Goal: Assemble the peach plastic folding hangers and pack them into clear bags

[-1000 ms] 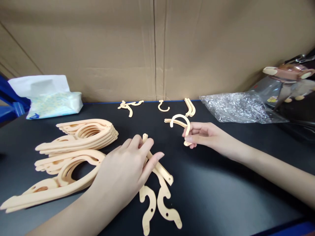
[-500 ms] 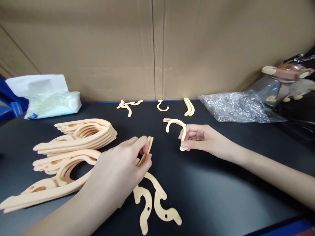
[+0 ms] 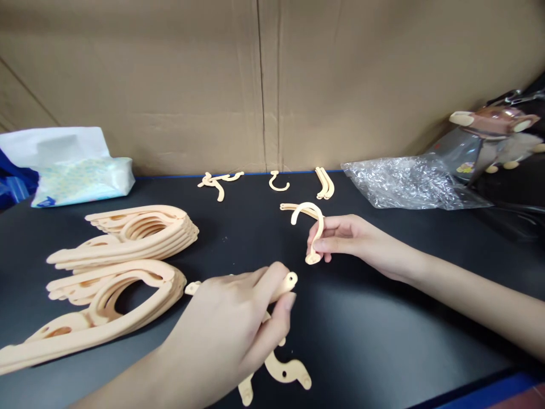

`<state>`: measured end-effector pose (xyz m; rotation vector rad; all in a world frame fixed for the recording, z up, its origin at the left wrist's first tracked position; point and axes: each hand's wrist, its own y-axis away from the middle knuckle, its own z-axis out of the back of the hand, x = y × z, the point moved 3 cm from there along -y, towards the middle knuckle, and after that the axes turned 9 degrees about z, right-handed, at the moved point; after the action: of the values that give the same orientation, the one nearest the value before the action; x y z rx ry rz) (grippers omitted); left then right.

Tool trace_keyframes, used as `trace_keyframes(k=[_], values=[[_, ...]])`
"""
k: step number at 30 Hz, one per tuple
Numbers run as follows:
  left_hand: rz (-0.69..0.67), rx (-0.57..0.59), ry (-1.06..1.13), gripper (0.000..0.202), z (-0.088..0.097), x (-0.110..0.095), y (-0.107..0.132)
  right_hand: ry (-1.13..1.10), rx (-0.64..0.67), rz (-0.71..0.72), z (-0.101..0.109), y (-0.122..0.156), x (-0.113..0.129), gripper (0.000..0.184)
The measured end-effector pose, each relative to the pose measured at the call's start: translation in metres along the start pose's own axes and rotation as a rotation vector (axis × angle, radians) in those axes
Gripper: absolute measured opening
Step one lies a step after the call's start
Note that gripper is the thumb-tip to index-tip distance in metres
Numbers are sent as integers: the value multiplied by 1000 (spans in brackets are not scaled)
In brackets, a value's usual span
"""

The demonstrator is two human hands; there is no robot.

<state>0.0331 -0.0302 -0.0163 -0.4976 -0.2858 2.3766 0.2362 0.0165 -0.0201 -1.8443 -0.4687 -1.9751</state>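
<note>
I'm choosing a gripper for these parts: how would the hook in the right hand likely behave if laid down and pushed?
The hook is probably stiff: its curve arches unsupported while the right hand pinches only near its base. Its slimness suggests little weight. Laid flat, it would likely slide or pivot, not roll, given the open curve.

Cream hook (image 3: 319, 221), upright, curl on top, cream bar (image 3: 285, 286) below left, holed end showing

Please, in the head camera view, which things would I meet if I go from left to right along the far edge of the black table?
Tissue pack → small group of loose cream pieces → single cream hook → pair of curved strips → crumpled clear plastic bag.
</note>
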Motion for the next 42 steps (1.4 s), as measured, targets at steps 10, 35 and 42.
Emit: trace_keyframes(k=[10, 35, 42], values=[[-49, -73, -141, 27, -9, 1, -5, -222, 99, -46, -10, 2, -2, 23], [-232, -173, -220, 38, -7, -13, -11, -270, 163, -127, -16, 1, 0, 27], [-200, -168, -129, 38, -11, -6, -11, -316, 155, -113, -17, 2, -1, 28]])
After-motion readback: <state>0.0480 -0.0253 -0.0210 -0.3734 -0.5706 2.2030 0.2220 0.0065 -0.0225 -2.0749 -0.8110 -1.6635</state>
